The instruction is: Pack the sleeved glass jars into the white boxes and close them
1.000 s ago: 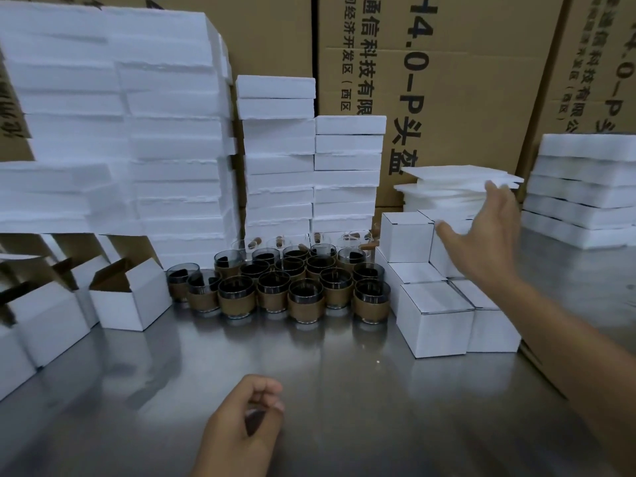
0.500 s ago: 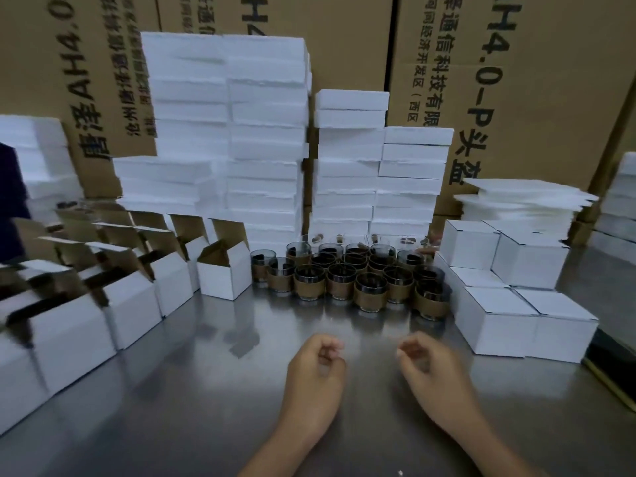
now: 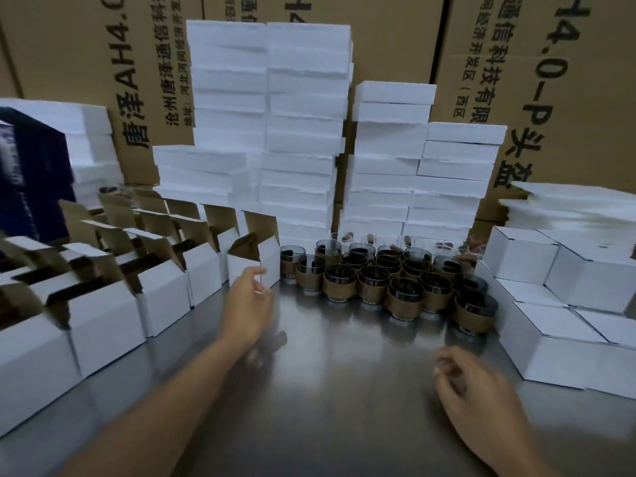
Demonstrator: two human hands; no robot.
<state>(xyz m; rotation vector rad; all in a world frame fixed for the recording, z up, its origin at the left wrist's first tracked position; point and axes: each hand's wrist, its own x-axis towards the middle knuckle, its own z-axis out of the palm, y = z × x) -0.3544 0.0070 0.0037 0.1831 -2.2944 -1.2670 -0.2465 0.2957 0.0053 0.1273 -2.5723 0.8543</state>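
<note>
1. At the back-middle of the metal table (image 3: 344,380), the sleeved glass jars (image 3: 378,280) stand upright in a tight cluster. Each is dark glass wrapped in a brown band, and none that I can see is in a hand or a box. Bunched like this, they probably sit within easy range of either hand.
2. Just left of the cluster stands the end box (image 3: 254,266) of a row of open white boxes (image 3: 161,294), with flaps raised and brown insides showing. I judge they are set mouth-up so a jar can drop straight in.
3. The left hand (image 3: 246,304) hovers just in front of that end box, fingers loosely curled and grasping nothing. Whether a fingertip touches the box corner cannot be told. Its position suggests this box is the next to be filled.
4. The right hand (image 3: 481,397) hangs low over the table on the near side, well apart from the jars. It is blurred, with fingers loosely bent, and it looks empty.
5. Just right of the jars, closed white boxes (image 3: 557,339) are stacked two layers high. They are likely the finished ones, kept on the opposite side from the open boxes.
6. Behind everything rise stacks of white foam slabs (image 3: 299,132). Thin white sheets (image 3: 578,208) are piled at the right, and printed brown cartons (image 3: 516,63) form the back wall.
</note>
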